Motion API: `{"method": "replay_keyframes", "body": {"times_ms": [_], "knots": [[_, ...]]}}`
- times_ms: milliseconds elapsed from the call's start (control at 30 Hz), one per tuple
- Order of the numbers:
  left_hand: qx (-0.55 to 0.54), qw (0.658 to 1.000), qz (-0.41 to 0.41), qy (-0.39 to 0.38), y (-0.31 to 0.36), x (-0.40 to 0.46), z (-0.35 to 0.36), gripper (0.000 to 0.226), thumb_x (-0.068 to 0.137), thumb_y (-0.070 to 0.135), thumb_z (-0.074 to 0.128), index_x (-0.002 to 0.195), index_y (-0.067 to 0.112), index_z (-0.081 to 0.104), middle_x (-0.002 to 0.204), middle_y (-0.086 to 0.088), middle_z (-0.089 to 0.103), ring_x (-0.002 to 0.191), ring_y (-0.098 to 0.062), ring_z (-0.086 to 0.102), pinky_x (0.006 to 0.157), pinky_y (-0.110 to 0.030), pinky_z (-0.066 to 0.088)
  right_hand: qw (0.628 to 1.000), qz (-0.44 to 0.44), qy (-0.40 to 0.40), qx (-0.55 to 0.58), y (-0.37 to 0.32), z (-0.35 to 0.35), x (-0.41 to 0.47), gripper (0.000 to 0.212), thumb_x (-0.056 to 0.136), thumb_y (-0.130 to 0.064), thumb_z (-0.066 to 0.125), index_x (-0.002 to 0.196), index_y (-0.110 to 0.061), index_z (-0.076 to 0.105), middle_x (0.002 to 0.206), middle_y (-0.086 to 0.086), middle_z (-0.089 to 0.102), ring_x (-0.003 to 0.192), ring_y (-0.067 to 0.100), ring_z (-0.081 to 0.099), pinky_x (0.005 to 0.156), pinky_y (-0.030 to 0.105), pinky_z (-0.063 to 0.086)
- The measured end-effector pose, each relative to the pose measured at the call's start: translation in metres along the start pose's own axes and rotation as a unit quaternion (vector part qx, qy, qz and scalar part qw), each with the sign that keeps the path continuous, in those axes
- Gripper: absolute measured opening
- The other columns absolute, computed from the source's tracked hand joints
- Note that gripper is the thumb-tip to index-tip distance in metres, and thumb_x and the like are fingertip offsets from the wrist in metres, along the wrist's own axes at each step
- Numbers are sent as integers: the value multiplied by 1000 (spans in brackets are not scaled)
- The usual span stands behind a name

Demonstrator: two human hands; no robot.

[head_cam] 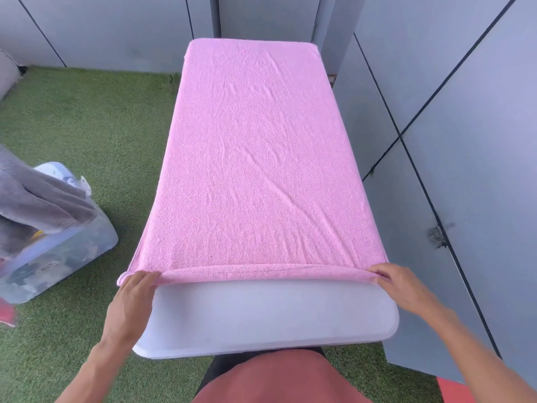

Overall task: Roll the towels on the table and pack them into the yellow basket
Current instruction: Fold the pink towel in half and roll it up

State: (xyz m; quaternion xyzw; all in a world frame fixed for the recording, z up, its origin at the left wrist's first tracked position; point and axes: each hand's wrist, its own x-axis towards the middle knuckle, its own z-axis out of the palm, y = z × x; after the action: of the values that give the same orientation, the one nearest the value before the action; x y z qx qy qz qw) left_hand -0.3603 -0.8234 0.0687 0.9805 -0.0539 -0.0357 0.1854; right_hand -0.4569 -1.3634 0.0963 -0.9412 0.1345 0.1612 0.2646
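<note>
Two hands [132, 292] [399, 282], one pink towel [261, 158], one table [261, 315]

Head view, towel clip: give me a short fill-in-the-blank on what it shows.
1. The towel spread over the table is ____ in colour.
2. Both hands, left and right, hold the towel's ____ edge.
3. The clear bin stands on green ____.

Missing words: pink; near; grass
</note>
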Motion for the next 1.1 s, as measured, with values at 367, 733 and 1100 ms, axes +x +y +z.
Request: {"method": "replay_keyframes", "body": {"times_ms": [367,733,1100], "knots": [[-111,993,-27,-23,-20,48,-14,12,82,10,73,92,15,74,91,-4,53,85,-27,55,83,-43,49,968,51,219,-107,-23,27,7,16,86,-11,66,90,-23,74,92,-2,56,93,25,45,87,44,42],[2,997,70,43,-14,28,35,44,75,-10,68,117,-1,59,119,-17,60,114,-38,54,96,-51,45,975,25,193,-108,-29,39,0,32,83,1,65,114,-6,66,108,6,59,106,25,46,93,38,41],[-29,983,6,-180,-12,52,-17,22,93,8,57,111,12,68,107,-1,67,98,-21,61,84,-31,44,997,44,7,-55,-2,8,2,20,89,-4,54,80,-21,57,83,0,63,84,27,57,72,41,45]]}}
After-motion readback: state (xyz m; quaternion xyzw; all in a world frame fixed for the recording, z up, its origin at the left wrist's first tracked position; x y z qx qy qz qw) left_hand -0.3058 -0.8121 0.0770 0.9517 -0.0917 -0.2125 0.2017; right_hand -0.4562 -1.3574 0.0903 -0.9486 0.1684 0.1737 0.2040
